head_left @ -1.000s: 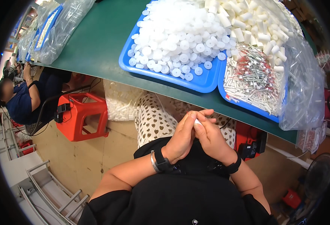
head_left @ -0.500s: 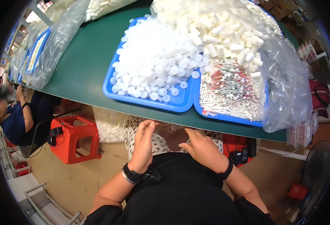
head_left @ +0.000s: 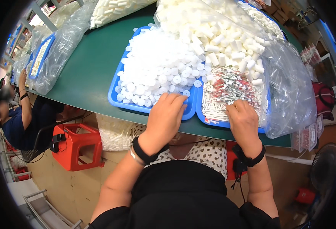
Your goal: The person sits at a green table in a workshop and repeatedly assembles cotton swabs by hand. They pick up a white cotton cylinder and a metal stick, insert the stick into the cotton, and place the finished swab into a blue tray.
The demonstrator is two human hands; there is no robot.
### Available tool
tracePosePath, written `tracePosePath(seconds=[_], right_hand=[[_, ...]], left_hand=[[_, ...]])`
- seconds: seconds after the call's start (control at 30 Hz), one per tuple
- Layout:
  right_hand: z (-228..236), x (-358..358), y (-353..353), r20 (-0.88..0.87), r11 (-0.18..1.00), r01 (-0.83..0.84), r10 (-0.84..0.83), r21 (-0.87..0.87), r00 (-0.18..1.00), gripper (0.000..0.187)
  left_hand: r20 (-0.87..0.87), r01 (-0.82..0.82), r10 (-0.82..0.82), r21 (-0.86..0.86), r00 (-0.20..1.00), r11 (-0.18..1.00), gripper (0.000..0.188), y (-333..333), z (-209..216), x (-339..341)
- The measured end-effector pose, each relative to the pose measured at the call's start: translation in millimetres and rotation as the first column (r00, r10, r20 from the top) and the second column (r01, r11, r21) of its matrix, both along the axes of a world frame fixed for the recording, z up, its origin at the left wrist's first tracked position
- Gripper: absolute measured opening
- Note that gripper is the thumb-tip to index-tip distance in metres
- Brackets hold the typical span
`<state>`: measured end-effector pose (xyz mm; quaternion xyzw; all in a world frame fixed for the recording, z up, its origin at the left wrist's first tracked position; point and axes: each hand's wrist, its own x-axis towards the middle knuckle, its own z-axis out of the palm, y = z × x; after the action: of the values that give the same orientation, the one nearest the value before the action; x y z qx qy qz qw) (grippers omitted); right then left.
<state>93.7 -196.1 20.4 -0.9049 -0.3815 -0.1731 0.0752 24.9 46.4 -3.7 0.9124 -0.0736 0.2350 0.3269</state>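
My left hand [head_left: 167, 117] reaches over the front rim of a blue tray [head_left: 116, 100] heaped with round white plastic discs [head_left: 160, 70]. Its fingers are bent and closed near a disc at the tray's right front; what the tips grip is hidden. My right hand [head_left: 245, 121] is over the front of a second blue tray [head_left: 223, 124], with thumb and fingers pinched down into small white pins [head_left: 213, 103]. Whether a pin is between them cannot be made out. Thin red and green-grey pieces with white ends [head_left: 234, 86] lie on the pins, just beyond that hand.
Cream foam-like cylinders [head_left: 229, 42] spill from a clear bag behind the trays. Loose clear plastic [head_left: 286, 87] drapes at the right of the green table [head_left: 84, 72]. A red stool [head_left: 74, 147] and a seated person [head_left: 19, 118] are at left; a fan [head_left: 325, 164] stands at right.
Both hands have risen from my lap and moved forward to the trays, the left to the discs, the right to the pins. Their fingers have curled downward.
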Motion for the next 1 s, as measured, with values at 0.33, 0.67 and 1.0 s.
tracePosePath(seconds=[0.33, 0.67, 1.0], right_hand=[[18, -15, -10, -0.495, 0.818, 0.306, -0.029, 0.488, 0.868, 0.008], [2, -51, 15, -0.687, 0.371, 0.63, 0.619, 0.682, 0.38, 0.014], [-12, -73, 32, -0.661, 0.347, 0.602, 0.608, 0.719, 0.439, 0.011]], left_hand=[[-0.248, 0.079, -0.038, 0.156, 0.968, 0.985, 0.019, 7, 4, 22], [-0.117, -0.297, -0.671, -0.941, 0.732, -0.161, 0.031, -32, 7, -34], [-0.03, -0.377, -0.681, -0.85, 0.732, -0.368, 0.036, -44, -8, -50]])
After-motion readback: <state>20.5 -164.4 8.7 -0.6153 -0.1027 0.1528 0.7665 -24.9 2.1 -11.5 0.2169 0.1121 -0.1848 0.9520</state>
